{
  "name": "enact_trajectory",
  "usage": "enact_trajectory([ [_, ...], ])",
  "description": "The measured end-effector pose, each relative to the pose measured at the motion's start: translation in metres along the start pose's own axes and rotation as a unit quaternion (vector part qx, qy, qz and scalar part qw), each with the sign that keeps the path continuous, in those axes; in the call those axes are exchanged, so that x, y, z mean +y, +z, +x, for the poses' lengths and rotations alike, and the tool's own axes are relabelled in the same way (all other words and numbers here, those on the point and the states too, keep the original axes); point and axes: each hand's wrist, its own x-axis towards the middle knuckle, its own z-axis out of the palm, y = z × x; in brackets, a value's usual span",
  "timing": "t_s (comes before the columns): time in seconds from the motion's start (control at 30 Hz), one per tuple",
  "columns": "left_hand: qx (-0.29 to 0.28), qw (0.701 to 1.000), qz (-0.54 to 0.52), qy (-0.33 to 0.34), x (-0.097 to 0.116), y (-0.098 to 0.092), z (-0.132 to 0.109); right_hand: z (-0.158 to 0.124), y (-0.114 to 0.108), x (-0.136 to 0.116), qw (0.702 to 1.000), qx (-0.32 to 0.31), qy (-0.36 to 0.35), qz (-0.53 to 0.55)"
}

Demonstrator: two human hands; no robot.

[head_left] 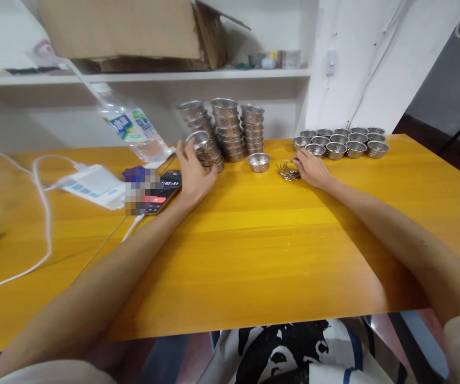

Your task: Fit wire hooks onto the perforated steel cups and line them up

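My left hand [195, 176] is at the front left stack of perforated metal cups [209, 154], its fingers spread and thumb apart. The fingertips are beside the stack's top cup; whether they touch it I cannot tell. My right hand [312, 168] has its fingers pinched together at a small heap of thin curved metal wires [288, 172] on the table. The fingertips are on the right side of these wires. A single metal cup [259, 162] stands upright between my hands. Taller stacks of the same cups [227, 128] rise behind it to the left.
Rows of single metal cups [336, 150] stand at the back right of the yellow table [250, 256]. A phone [168, 186], a white power strip [94, 185] with cables and a tilted plastic bottle [134, 128] lie left. A cardboard box [126, 29] sits on the shelf above.
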Motion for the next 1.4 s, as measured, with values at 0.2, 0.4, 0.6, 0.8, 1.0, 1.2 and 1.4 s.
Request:
enact_trajectory([
  [0.2,-0.064,0.994,0.084,0.041,0.036,0.005,-0.007,-0.002,0.002,0.004,0.993,0.108,0.040,0.009],
  [0.4,-0.354,0.931,0.064,0.062,0.065,0.033,-0.018,-0.003,0.008,0.011,0.989,0.147,0.021,0.019],
  [0.6,-0.334,0.937,0.078,0.057,0.060,0.032,-0.019,-0.002,0.007,0.011,0.988,0.154,-0.003,0.022],
  [0.8,-0.334,0.938,-0.016,0.092,0.081,0.029,-0.029,-0.025,-0.007,-0.012,0.979,0.182,-0.039,0.082],
  [1.0,-0.385,0.908,-0.123,0.113,0.139,0.024,-0.055,-0.100,-0.043,-0.060,0.961,0.204,-0.008,0.186],
  [1.2,-0.374,0.907,-0.167,0.095,0.153,0.024,-0.062,-0.114,-0.051,-0.078,0.959,0.205,-0.047,0.188],
  [1.4,-0.393,0.896,-0.203,0.032,0.153,0.022,-0.059,-0.113,-0.043,-0.076,0.960,0.180,-0.142,0.160],
])
